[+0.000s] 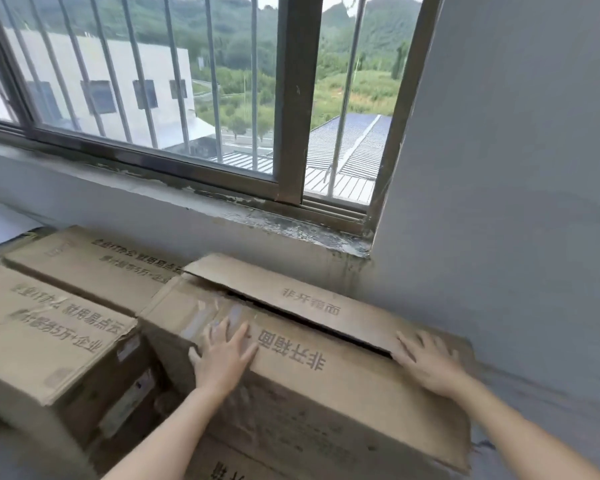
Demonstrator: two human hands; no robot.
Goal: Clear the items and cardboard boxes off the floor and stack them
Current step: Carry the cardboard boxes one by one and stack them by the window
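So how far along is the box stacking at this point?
Done: two closed cardboard boxes sit side by side under the window. In hand: left hand and right hand lie flat on the top box, whose far flap gapes. Left: the floor is out of view, so unclear.

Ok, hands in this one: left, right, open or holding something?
Left hand: open, palm flat on the top of the cardboard box, gripping nothing.
Right hand: open, fingers spread flat on the same box's top, by the flap gap.
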